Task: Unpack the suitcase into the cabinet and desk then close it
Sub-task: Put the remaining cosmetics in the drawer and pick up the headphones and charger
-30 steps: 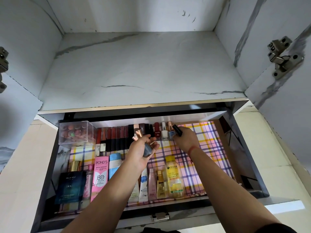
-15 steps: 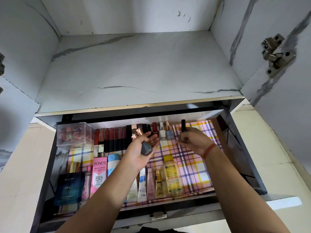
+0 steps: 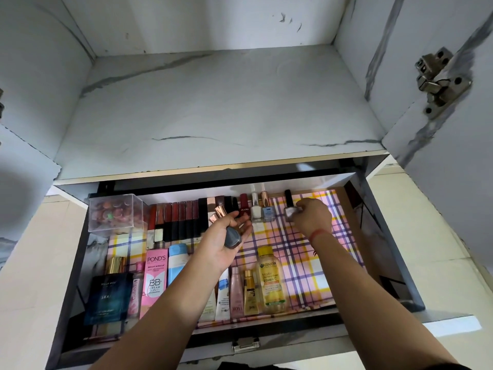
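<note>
Two hands reached into the open dark-walled drawer. The right hand pinched a small silver nail-polish bottle with a black cap. The bottle stood upright on the pink-and-yellow plaid liner, close against the drawer's back edge. A narrow gap separated it from the pale blue polish bottle that ended the back row to its left.

The left hand, palm up above the drawer's middle, curled its fingers round a grey polish bottle with a rose-gold cap. A second rose-gold cap showed beside it.

From the right hand to the right wall, and down to the front-right corner, the liner lay bare. Dark lipstick tubes lined the back edge leftward to a clear plastic box in the back-left corner. Along the front edge stood tubes and a yellow Garnier bottle, reaching just past the middle.
</note>
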